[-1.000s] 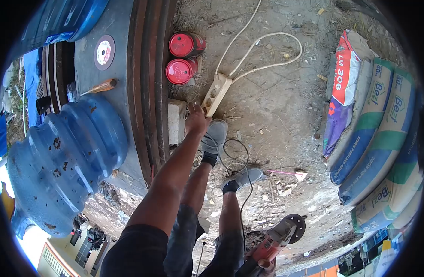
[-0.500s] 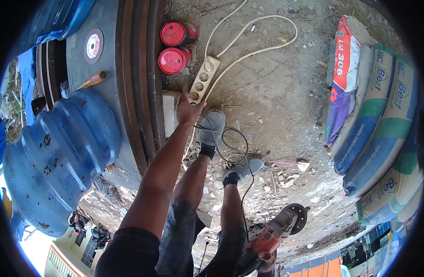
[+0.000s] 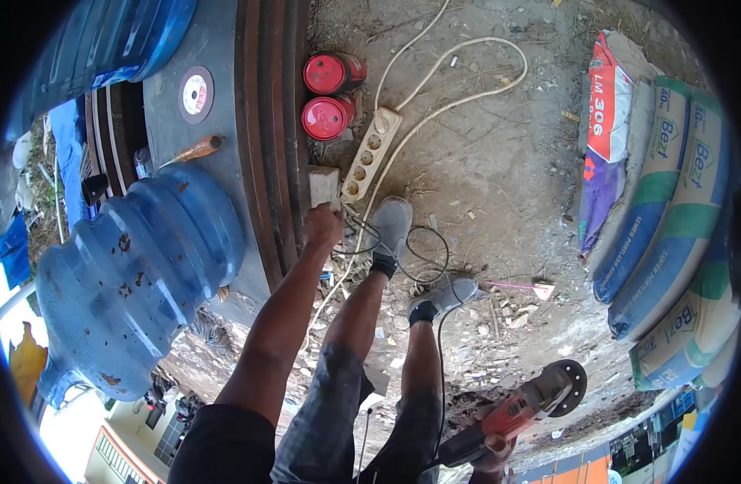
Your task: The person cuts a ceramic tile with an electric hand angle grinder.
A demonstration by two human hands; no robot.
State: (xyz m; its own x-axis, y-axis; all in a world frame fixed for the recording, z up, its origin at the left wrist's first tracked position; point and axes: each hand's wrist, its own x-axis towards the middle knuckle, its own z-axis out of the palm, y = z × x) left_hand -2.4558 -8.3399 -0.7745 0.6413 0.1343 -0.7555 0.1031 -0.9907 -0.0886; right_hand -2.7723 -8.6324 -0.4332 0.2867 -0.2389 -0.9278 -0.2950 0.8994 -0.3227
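My left hand (image 3: 324,227) is closed round the end of a thin dark power cord (image 3: 447,256), just below the power strip. Any plug on that end is hidden by my fingers. The cream power strip (image 3: 372,153) lies on the ground, a pale cable's plug in its far end and several bare sockets facing up. From my left hand the cord loops round my shoes and runs to a red and black angle grinder (image 3: 512,415). My right hand (image 3: 495,453) grips the grinder's body low on the right, its dark disc (image 3: 575,389) pointing outward.
Dark steel beams (image 3: 267,121) border a grey board (image 3: 167,113) carrying a cutting disc (image 3: 195,94), an orange-handled tool (image 3: 199,148) and a blue water jug (image 3: 136,274). Two red-lidded cans (image 3: 328,118) stand beside the beams. Cement bags (image 3: 669,210) are stacked right.
My left hand has drawn back from the near end of the power strip, uncovering its last socket. The grinder in my right hand has shifted slightly right and up in view.
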